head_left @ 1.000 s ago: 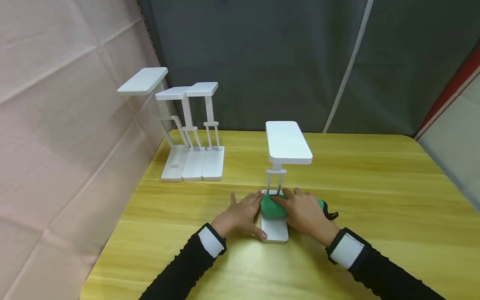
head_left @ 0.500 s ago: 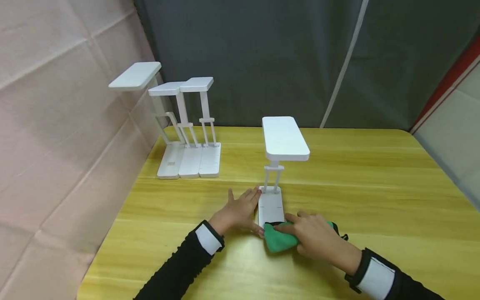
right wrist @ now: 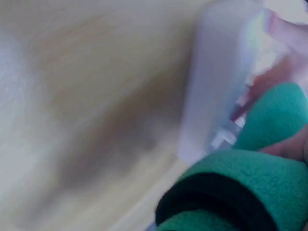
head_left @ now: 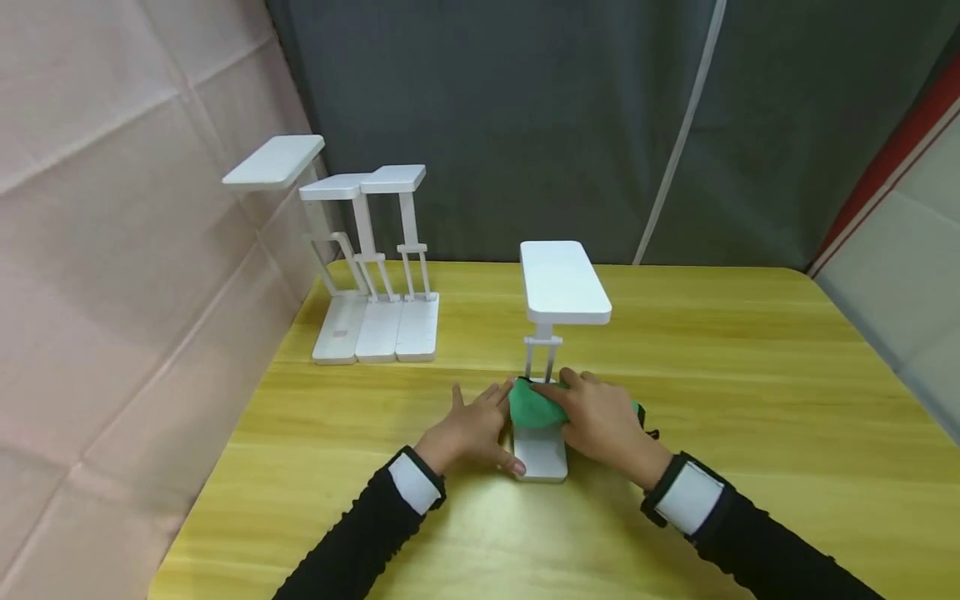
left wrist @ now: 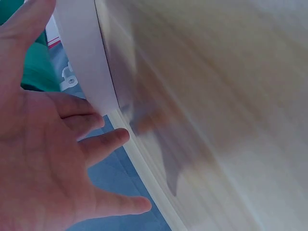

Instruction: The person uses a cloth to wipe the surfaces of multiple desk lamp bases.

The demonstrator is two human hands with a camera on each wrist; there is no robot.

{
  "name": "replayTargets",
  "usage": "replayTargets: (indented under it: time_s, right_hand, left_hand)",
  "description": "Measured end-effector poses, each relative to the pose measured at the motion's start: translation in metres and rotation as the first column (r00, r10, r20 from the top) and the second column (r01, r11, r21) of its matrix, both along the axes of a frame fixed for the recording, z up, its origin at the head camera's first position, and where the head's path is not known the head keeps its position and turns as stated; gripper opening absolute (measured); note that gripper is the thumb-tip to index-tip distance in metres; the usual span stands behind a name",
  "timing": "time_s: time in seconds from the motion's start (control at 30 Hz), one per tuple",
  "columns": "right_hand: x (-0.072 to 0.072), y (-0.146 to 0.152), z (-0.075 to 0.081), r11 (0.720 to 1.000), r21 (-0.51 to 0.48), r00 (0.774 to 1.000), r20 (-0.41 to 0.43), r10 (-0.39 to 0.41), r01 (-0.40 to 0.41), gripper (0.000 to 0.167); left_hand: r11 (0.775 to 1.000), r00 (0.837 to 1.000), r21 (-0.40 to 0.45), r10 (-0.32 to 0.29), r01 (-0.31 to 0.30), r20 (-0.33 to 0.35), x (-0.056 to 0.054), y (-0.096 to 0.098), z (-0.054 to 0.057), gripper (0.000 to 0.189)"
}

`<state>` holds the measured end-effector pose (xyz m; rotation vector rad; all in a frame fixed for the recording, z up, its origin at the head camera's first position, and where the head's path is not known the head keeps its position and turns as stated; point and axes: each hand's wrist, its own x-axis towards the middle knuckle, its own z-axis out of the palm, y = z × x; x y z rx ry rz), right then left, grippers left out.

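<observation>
A yellow wood-grain worktop (head_left: 720, 400) carries a tall white stand (head_left: 564, 287). At the left edge of its base (head_left: 542, 457), the left hand (head_left: 474, 433) rests with fingers straight and spread. The right hand (head_left: 600, 425) grips a bunched green cloth (head_left: 532, 408), pressing it over the base's far end. Pushing hard against the uprights (head_left: 551, 364) could tip the stand. Half a second earlier, the cloth lay at the near end.
</observation>
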<state>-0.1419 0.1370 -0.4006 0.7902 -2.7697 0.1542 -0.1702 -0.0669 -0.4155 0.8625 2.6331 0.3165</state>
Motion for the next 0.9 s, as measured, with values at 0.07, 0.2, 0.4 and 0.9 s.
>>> replayTargets:
  time_s: [0.07,0.2,0.4,0.9]
  right_hand:
    - [-0.003,-0.005,-0.011,0.998,0.063,0.998,-0.054,-0.013,0.016,0.056]
    - [0.000,-0.008,-0.025,0.992,0.121,0.996,-0.086,0.030,-0.019,0.056]
    - [0.009,-0.003,-0.018,0.980,0.105,0.983,-0.065,0.173,-0.166,0.051]
    - [0.029,0.023,0.007,0.963,-0.103,0.907,0.325,0.268,-0.248,0.063]
  left_hand:
    - [1.000,1.000,0.016,0.001,-0.001,0.012,0.001,0.000,-0.002,0.108]
    - [1.000,1.000,0.020,-0.001,0.001,0.024,0.001,0.000,-0.005,0.105]
    - [0.999,1.000,-0.049,-0.022,0.022,-0.009,-0.004,0.001,-0.006,0.116]
    - [0.997,0.999,-0.071,-0.036,0.035,-0.013,-0.003,0.001,-0.003,0.120]
